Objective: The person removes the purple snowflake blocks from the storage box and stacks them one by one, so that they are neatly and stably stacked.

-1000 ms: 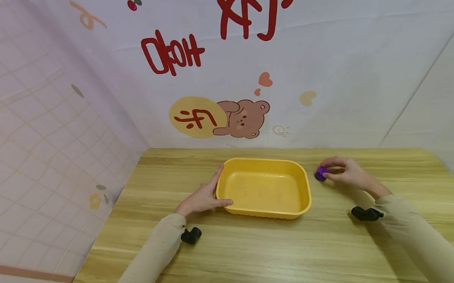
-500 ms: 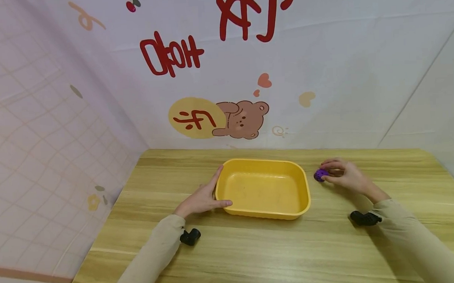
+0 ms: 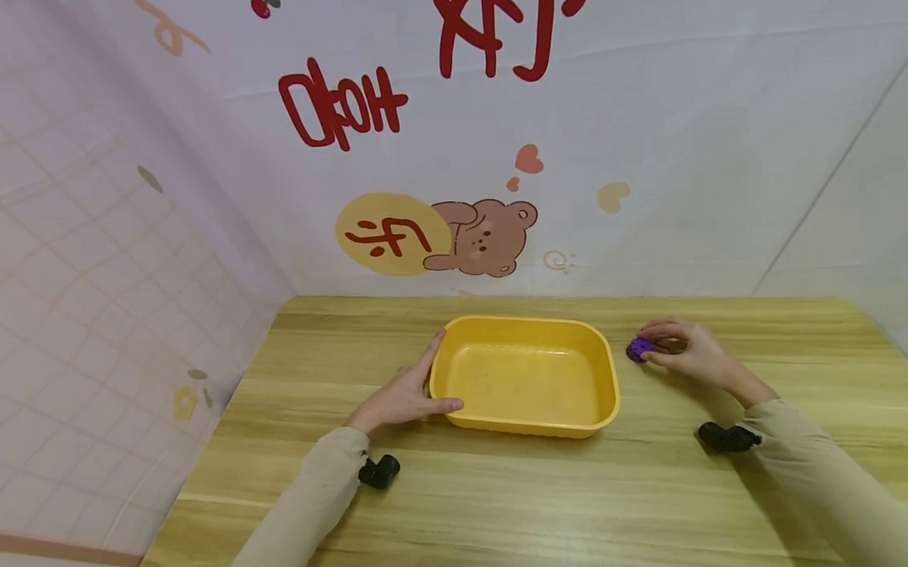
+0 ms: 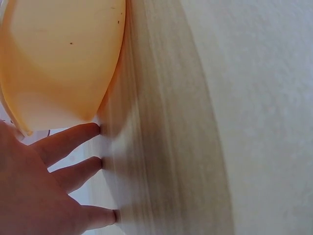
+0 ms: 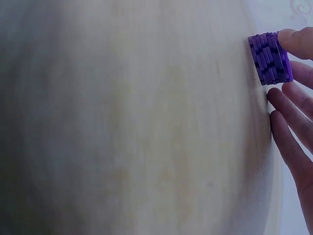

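Observation:
A yellow plastic basin [image 3: 534, 428] with rounded corners stands on the table with nothing in it. My left hand [image 3: 401, 398] rests at its left end, the thumb over the rim near the front corner, the index finger along the outer side. In the left wrist view, straight, spread fingers [image 4: 78, 174] reach the tabletop beside the basin wall [image 4: 63, 73]. To the right of the basin, my right hand [image 3: 693, 354] pinches a small purple toothed cylinder [image 3: 640, 349] between thumb and fingers. Rows of brick-like notches cover the cylinder's side [image 5: 269, 58] in the right wrist view; its base sits at the tabletop.
The wood-grain table [image 3: 492, 507] runs back to a white wall cloth [image 3: 689, 125] printed with a bear and red characters. A grid-patterned cloth [image 3: 71, 272] hangs on the left. Black wrist devices [image 3: 380, 471] protrude under both sleeves, just above the table.
Both hands stay in nearly the same places. The purple cylinder has turned slightly in my right fingers. The whole head view has shifted a little.

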Demonstrator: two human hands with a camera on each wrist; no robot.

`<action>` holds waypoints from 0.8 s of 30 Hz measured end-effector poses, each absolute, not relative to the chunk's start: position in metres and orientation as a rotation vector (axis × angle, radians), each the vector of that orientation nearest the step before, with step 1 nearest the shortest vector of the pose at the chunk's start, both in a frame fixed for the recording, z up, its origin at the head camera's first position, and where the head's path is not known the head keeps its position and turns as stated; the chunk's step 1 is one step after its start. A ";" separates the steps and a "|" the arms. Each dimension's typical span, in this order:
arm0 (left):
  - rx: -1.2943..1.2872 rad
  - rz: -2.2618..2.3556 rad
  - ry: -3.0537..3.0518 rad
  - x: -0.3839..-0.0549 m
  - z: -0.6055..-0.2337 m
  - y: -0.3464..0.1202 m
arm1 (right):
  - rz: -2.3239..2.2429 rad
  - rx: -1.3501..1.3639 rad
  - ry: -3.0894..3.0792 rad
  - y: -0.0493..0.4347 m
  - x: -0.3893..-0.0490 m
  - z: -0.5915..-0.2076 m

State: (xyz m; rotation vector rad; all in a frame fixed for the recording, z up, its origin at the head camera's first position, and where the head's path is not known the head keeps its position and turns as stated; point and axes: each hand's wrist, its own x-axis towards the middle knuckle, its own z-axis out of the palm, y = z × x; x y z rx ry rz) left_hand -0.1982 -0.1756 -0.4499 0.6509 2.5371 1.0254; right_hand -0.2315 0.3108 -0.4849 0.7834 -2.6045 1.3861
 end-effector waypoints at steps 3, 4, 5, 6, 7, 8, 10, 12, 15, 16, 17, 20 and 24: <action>0.650 1.018 2.542 -0.199 -0.451 -0.176 | 1.340 0.776 -2.622 0.310 -0.231 -0.485; 0.651 1.016 2.544 -0.199 -0.451 -0.176 | 1.324 0.770 -2.628 0.310 -0.231 -0.485; 0.652 1.016 2.545 -0.199 -0.451 -0.175 | 1.310 0.767 -2.633 0.308 -0.230 -0.483; 0.652 1.014 2.546 -0.200 -0.451 -0.175 | 1.300 0.763 -2.636 0.306 -0.228 -0.481; 0.651 1.012 2.547 -0.200 -0.451 -0.175 | 1.292 0.761 -2.640 0.305 -0.226 -0.478; 0.650 1.012 2.547 -0.200 -0.451 -0.175 | 1.292 0.759 -2.643 0.303 -0.224 -0.474; 0.647 1.011 2.547 -0.200 -0.451 -0.175 | 1.287 0.755 -2.654 0.299 -0.221 -0.467; 0.647 1.013 2.546 -0.200 -0.451 -0.175 | 1.296 0.756 -2.659 0.296 -0.218 -0.461; 0.646 1.016 2.545 -0.200 -0.451 -0.175 | 1.308 0.760 -2.657 0.298 -0.219 -0.463; 0.647 1.016 2.545 -0.200 -0.451 -0.175 | 1.311 0.758 -2.654 0.300 -0.221 -0.467; 0.650 1.018 2.545 -0.200 -0.451 -0.174 | 1.319 0.760 -2.643 0.303 -0.224 -0.472; 0.653 1.005 2.549 -0.200 -0.452 -0.174 | 1.374 0.773 -2.620 0.311 -0.231 -0.483; 0.653 0.995 2.554 -0.199 -0.452 -0.174 | 1.401 0.794 -2.624 0.316 -0.233 -0.482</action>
